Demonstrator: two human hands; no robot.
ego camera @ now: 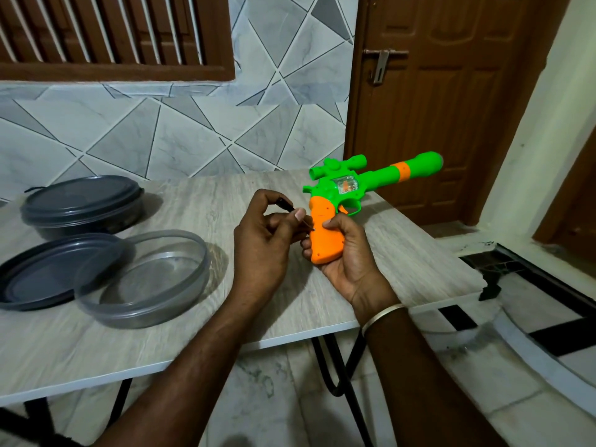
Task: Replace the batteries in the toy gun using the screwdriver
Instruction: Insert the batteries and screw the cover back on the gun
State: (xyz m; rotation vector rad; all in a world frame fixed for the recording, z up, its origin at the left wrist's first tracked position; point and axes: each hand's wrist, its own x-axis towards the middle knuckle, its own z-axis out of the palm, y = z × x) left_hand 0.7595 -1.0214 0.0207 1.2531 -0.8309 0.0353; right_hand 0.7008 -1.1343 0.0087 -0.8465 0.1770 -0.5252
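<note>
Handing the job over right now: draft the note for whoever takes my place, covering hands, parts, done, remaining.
Left hand: pinches the screwdriver, tip against the orange grip.
Right hand: holds the toy gun by that grip, barrel pointing away above the table.
Done: tool set to the grip; battery cover not yet off, no batteries in view.
To do: undo screw, lift cover, swap batteries, refasten.
</note>
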